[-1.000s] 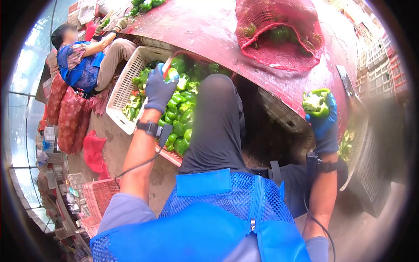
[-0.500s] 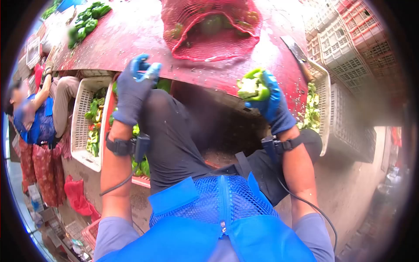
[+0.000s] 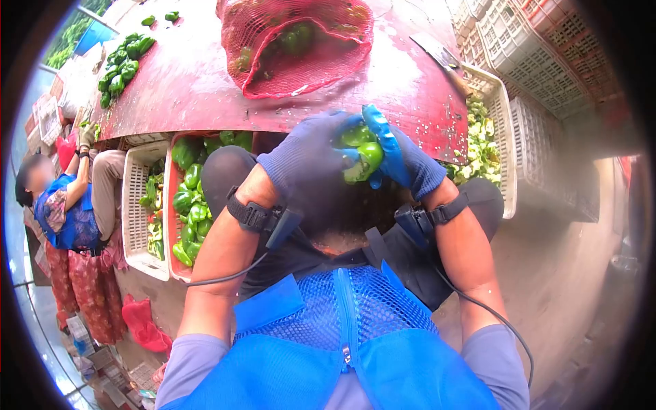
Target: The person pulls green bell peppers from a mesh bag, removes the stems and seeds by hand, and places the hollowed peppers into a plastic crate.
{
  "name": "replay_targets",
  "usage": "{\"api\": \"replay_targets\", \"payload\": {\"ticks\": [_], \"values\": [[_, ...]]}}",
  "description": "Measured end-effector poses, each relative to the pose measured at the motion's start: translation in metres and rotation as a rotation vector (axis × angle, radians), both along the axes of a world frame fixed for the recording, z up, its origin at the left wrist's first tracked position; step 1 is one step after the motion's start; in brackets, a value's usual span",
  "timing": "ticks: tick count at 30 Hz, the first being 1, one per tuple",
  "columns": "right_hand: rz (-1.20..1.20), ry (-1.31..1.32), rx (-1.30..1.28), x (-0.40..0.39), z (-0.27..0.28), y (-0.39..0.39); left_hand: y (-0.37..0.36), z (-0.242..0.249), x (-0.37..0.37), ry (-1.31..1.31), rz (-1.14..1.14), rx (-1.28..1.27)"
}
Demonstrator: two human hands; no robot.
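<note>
In head view, near edge of red table (image 3: 179, 85): green pepper (image 3: 369, 158) between right hand (image 3: 406, 161), gripping it from right, and left hand (image 3: 309, 154), blurred at its left, whether gripping cannot tell; pepper's long axis unclear, right hand nearer; red mesh bag (image 3: 301, 75) beyond, leftward

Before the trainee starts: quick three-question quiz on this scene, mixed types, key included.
1. True or false: the knife lies on the red table.
2. The mesh bag rests on: A) the floor, B) the red table, C) a crate.
3. Name the thing between the left hand and the right hand.

Key: 1. True. 2. B. 3. Green pepper.
</note>
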State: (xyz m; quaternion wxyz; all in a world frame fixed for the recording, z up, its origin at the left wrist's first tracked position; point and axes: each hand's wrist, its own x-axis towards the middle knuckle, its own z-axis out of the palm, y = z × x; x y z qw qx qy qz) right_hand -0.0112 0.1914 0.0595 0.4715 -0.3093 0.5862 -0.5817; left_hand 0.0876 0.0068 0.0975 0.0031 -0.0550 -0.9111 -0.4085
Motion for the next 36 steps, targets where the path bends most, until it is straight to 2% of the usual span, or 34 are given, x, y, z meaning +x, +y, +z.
{"api": "replay_targets", "payload": {"ticks": [1, 3, 4, 6, 7, 8, 10, 12, 14, 15, 16, 17, 18, 19, 20, 21, 22, 23, 24, 26, 28, 29, 33, 35, 36], "values": [[-0.008, -0.002, -0.002, -0.001, 0.005, 0.000, -0.001, -0.002, 0.000, -0.002, -0.008, -0.002], [-0.057, -0.239, -0.045, -0.001, 0.014, -0.002, -0.005, -0.015, 0.002, -0.016, 0.104, 0.202], [-0.056, -0.239, -0.047, -0.002, 0.013, -0.002, -0.006, -0.024, 0.003, -0.016, 0.104, 0.200], [-0.136, -0.259, 0.002, -0.004, 0.009, -0.005, -0.008, -0.025, 0.005, -0.025, 0.367, 0.285], [-0.151, -0.291, -0.050, -0.006, 0.004, -0.008, -0.008, -0.023, 0.009, -0.124, 0.461, 0.518], [-0.146, -0.289, -0.055, -0.005, 0.008, -0.009, -0.009, -0.025, 0.012, -0.119, 0.464, 0.513], [-0.221, -0.093, 0.072, 0.000, 0.019, -0.006, -0.014, -0.042, 0.017, -0.126, 0.665, 0.806], [-0.160, -0.073, -0.003, 0.004, 0.013, -0.002, -0.014, -0.048, 0.027, -0.067, 0.648, 0.870], [-0.046, 0.024, 0.105, 0.012, 0.009, -0.006, -0.006, -0.049, 0.038, 0.098, 0.483, 0.701], [-0.056, 0.002, 0.188, 0.021, 0.024, -0.008, -0.004, -0.051, 0.039, 0.254, 0.421, 0.443], [-0.058, 0.023, 0.175, 0.026, 0.018, -0.011, 0.004, -0.050, 0.040, 0.163, 0.505, 0.945], [-0.041, 0.041, 0.145, 0.025, 0.006, -0.013, 0.000, -0.059, 0.038, -0.096, 0.694, 0.841], [-0.056, -0.084, 0.126, 0.024, -0.008, -0.013, -0.004, -0.078, 0.038, -0.028, 0.521, 0.989], [-0.079, 0.017, 0.136, 0.029, -0.002, -0.017, -0.006, -0.089, 0.039, -0.048, 0.642, 0.873], [-0.084, 0.045, 0.163, 0.031, 0.005, -0.017, -0.006, -0.066, 0.045, -0.098, 0.628, 0.735], [-0.054, 0.090, 0.201, 0.031, 0.013, -0.017, -0.005, -0.082, 0.043, -0.070, 0.685, 0.900], [-0.033, 0.140, 0.246, 0.030, 0.019, -0.016, -0.017, -0.118, 0.035, -0.061, 0.523, 0.917], [-0.002, 0.176, 0.233, 0.032, 0.025, -0.017, -0.018, -0.088, 0.042, -0.121, 0.531, 0.749], [0.014, 0.216, 0.229, 0.033, 0.027, -0.016, -0.024, -0.089, 0.040, -0.135, 0.436, 0.792], [0.074, 0.218, 0.201, 0.029, 0.024, -0.013, -0.029, -0.083, 0.046, -0.376, 0.366, 1.198], [0.114, 0.220, 0.181, 0.026, 0.022, -0.012, -0.042, -0.121, 0.038, 0.353, -0.087, 0.259], [0.125, 0.208, 0.178, 0.027, 0.020, -0.011, -0.030, -0.083, 0.051, -0.251, 0.144, 0.978], [0.145, 0.176, 0.179, 0.027, 0.017, -0.009, -0.022, -0.093, 0.049, -0.228, 0.136, 1.039], [0.152, 0.171, 0.162, 0.029, 0.018, -0.010, -0.017, -0.087, 0.047, -0.287, 0.328, 0.808], [0.127, 0.136, 0.219, 0.032, 0.020, -0.012, -0.015, -0.084, 0.048, -0.283, 0.328, 0.808]]}}
